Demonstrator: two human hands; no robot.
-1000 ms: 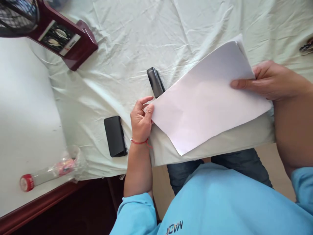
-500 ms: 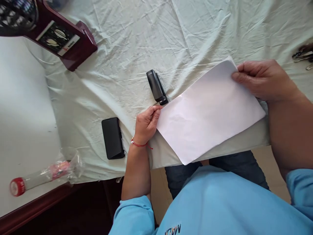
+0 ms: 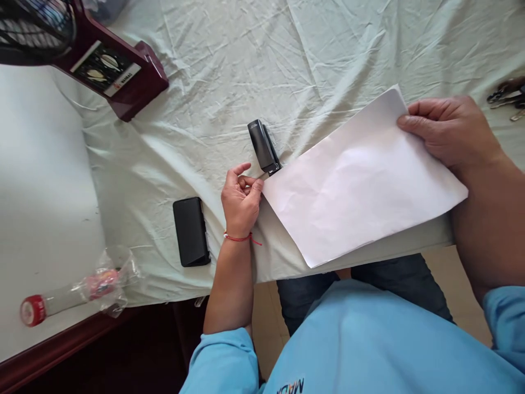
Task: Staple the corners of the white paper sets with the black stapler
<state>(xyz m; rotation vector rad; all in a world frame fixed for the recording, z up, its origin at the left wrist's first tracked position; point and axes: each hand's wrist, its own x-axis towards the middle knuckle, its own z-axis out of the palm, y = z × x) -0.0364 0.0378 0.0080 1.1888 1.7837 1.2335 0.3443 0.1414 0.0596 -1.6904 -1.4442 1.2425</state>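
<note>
we pinch the white paper (image 3: 361,180) with our left hand (image 3: 241,202) and right hand (image 3: 455,132), its upper edge just beside the black stapler (image 3: 261,145).

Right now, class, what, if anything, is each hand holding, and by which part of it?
Both hold the paper: the left hand pinches its left corner, and the right hand grips its right edge, near the far corner.

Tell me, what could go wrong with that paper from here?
The paper might crease or slip, since the left hand holds it by a corner and the right hand by the opposite side. Its upper edge could also knock the stapler, whose near end is right by it. The left forearm might nudge the black phone lying nearby.
</note>
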